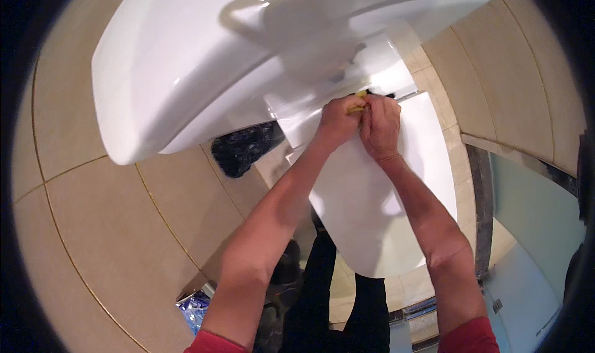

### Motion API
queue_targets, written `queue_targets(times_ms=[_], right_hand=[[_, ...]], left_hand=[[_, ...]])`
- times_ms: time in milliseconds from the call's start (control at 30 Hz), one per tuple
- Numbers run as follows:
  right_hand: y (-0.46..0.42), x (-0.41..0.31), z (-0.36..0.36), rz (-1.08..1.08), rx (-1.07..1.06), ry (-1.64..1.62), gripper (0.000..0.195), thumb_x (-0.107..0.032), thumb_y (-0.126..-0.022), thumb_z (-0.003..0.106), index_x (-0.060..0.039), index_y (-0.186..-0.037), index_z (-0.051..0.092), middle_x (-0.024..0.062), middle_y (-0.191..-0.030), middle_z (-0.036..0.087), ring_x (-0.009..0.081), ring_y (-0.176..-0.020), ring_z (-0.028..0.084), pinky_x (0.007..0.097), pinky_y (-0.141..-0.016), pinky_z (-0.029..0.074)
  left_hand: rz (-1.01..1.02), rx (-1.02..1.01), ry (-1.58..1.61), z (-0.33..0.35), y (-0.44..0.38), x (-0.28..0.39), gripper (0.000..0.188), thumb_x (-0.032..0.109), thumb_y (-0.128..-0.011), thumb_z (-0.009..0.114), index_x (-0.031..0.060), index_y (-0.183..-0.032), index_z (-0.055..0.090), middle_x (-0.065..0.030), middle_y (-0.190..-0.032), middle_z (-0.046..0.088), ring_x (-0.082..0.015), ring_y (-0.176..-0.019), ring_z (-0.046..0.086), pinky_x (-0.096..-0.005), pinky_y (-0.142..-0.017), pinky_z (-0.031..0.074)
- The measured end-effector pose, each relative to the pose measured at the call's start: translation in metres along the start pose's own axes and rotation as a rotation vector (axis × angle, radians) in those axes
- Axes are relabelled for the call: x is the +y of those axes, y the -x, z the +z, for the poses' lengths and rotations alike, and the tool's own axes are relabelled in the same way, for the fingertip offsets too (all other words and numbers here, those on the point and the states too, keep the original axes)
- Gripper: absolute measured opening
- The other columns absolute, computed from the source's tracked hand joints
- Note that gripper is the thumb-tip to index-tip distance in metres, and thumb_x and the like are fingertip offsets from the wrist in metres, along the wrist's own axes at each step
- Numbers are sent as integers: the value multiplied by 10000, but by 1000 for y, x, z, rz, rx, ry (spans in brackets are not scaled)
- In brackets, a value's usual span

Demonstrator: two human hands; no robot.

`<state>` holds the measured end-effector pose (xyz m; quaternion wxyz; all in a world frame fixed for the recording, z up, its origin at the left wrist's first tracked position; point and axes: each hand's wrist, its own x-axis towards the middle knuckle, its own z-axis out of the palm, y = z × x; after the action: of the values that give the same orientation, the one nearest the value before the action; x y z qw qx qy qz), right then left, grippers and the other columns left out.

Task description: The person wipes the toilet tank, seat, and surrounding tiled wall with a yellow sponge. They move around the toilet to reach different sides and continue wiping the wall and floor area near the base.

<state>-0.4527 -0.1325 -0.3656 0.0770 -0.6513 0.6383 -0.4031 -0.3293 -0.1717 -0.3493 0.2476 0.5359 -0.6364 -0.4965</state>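
Note:
My left hand (341,120) pinches a small yellow item (357,103) over the hinge end of a closed white toilet lid (353,213). My right hand (382,123) is curled against it from the right, so the two hands meet with thumbs together. Fingers cover most of the yellow item, and I cannot tell its kind. A small black part (388,95) shows just beyond my right knuckles. Behind the hands rises a glossy white ceramic toilet cistern (135,74), which mirrors blurred shapes.
A dark crinkled object (244,148) is wedged between cistern and tiled wall (93,223). Lower left lies a blue-and-white plastic packet (195,306). On the right, a dark-edged ledge (481,204) borders a pale green panel (534,204). My black-trousered legs (320,278) stand at the lid's front.

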Motion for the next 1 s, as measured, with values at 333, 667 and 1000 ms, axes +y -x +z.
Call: queue_targets(times_ms=[333,667,1000], right_hand=[[4,7,-4,162,264,-18,223,-51,-855,580,-3,-1072,579,155,-1044,608,333,-975,555,432,-886,409],[7,4,3,352,356,-163,137,-64,-922,547,-1,-1044,550,172,-1009,567,332,-946,538,398,-863,438],[8,14,-1,294,211,6,163,-98,-839,579,-42,-991,601,128,-957,594,340,-922,531,449,-839,386]], left_hand=[[-105,-193,103,-15,4,-31,213,-15,-933,541,-2,-1093,682,-66,-1062,686,-127,-896,622,-266,-839,520],[-198,-414,251,44,-76,26,278,33,-928,550,16,-1171,685,-53,-968,665,-103,-860,580,-251,-764,501],[-45,-49,-227,-69,64,-33,288,-20,-820,565,61,-1059,703,-127,-984,687,-242,-917,644,-317,-820,503]])
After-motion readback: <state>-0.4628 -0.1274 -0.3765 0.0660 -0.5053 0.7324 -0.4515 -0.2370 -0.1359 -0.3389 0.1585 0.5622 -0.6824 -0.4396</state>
